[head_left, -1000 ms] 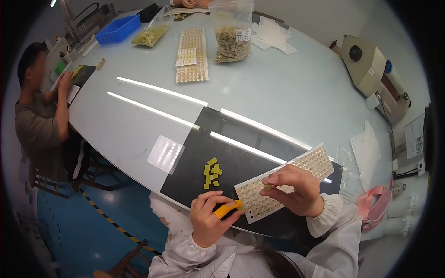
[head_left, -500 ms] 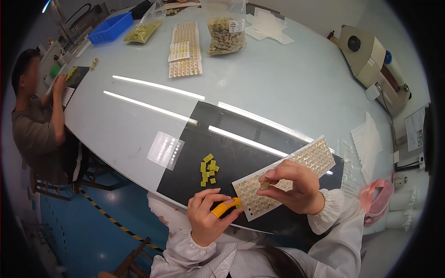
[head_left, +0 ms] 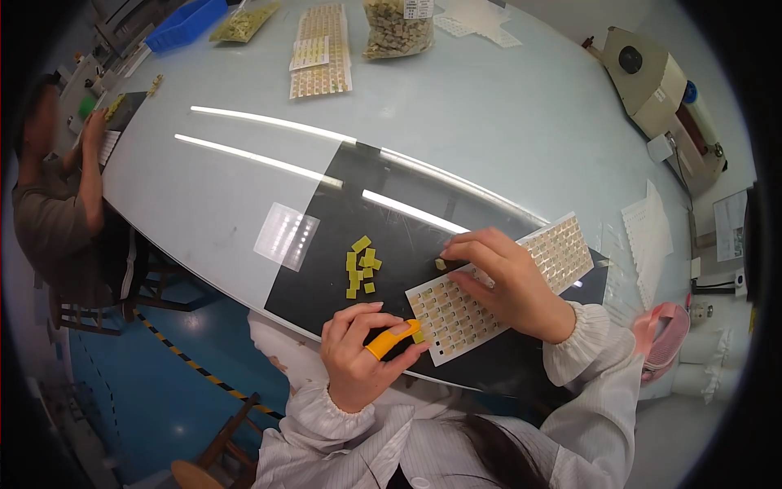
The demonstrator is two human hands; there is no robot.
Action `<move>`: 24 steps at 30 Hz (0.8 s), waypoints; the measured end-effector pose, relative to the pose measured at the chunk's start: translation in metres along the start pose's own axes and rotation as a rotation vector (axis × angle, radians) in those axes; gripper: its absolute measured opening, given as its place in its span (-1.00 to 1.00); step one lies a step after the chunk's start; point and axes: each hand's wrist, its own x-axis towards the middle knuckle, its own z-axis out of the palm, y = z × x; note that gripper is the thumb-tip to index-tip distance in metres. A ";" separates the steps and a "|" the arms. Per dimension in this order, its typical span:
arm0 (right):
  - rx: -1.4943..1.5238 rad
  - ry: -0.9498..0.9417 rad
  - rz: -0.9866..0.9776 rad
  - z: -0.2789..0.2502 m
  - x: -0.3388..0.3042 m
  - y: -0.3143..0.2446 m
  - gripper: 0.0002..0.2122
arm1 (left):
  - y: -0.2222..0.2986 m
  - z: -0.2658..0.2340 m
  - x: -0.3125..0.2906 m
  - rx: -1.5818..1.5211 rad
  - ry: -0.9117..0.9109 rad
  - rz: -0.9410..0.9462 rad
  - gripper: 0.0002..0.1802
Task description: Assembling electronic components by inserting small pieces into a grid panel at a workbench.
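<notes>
The right hand [head_left: 505, 281] lies over a white compartment tray [head_left: 497, 289] on the tabletop [head_left: 456, 122], its fingertips [head_left: 450, 247] pinching a small yellow block [head_left: 441, 264] just past the tray's far left edge. The left hand [head_left: 358, 359] — one finger in an orange cot [head_left: 389, 340] — is curled, that fingertip pressing the tray's near corner. A loose cluster of yellow blocks [head_left: 360, 266] sits on the black mat [head_left: 391, 244], just beyond the left hand and left of the right.

The right hand [head_left: 505, 281] hid the middle of the white perforated tray of small square cells [head_left: 456, 314]; the clear bag of pale pieces [head_left: 397, 24] was cut off at the far edge.
</notes>
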 end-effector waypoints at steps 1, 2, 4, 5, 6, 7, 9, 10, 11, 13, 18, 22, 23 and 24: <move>-0.101 -0.001 0.019 0.000 0.001 0.003 -0.73 | 0.000 0.000 0.001 0.000 0.003 0.003 -0.66; -0.082 -0.022 0.060 -0.002 -0.001 0.004 -0.74 | -0.001 0.000 0.002 0.000 0.005 0.007 -0.66; -0.083 -0.047 0.075 -0.008 0.000 -0.004 -0.74 | -0.002 0.001 0.003 0.004 0.004 0.009 -0.66; -0.087 -0.066 0.083 -0.012 -0.001 -0.009 -0.75 | -0.002 0.001 0.003 0.012 0.009 0.017 -0.66; -0.082 -0.074 0.088 -0.014 -0.002 -0.013 -0.75 | -0.002 0.001 0.002 0.010 0.003 0.008 -0.66; -0.081 -0.124 0.097 -0.015 -0.005 -0.019 -0.76 | -0.002 0.001 0.002 0.011 0.008 0.007 -0.66; -0.008 -0.167 0.098 -0.011 -0.012 -0.028 -0.81 | -0.002 0.001 0.002 0.012 0.010 -0.001 -0.67; -0.007 -0.169 0.105 -0.008 -0.018 -0.031 -0.81 | -0.002 0.001 0.002 0.010 0.012 0.004 -0.67; 0.042 -0.199 0.121 -0.004 -0.023 -0.033 -0.81 | -0.001 0.001 0.002 0.009 0.014 0.009 -0.68; 0.078 -0.222 0.134 0.005 -0.031 -0.036 -0.80 | 0.000 0.000 0.003 -0.014 0.000 -0.005 -0.68; 0.078 -0.151 0.131 0.024 -0.038 -0.032 -0.81 | 0.001 -0.001 0.002 -0.074 -0.008 -0.029 -0.66; 0.051 -0.125 0.106 0.027 -0.039 -0.033 -0.83 | 0.001 0.000 0.001 -0.057 0.000 0.001 -0.66; 0.053 -0.128 0.109 0.027 -0.040 -0.033 -0.83 | 0.001 0.000 0.001 -0.056 0.000 0.006 -0.67; 0.042 -0.134 0.123 0.027 -0.040 -0.034 -0.83 | 0.001 0.000 0.002 -0.058 -0.002 0.003 -0.67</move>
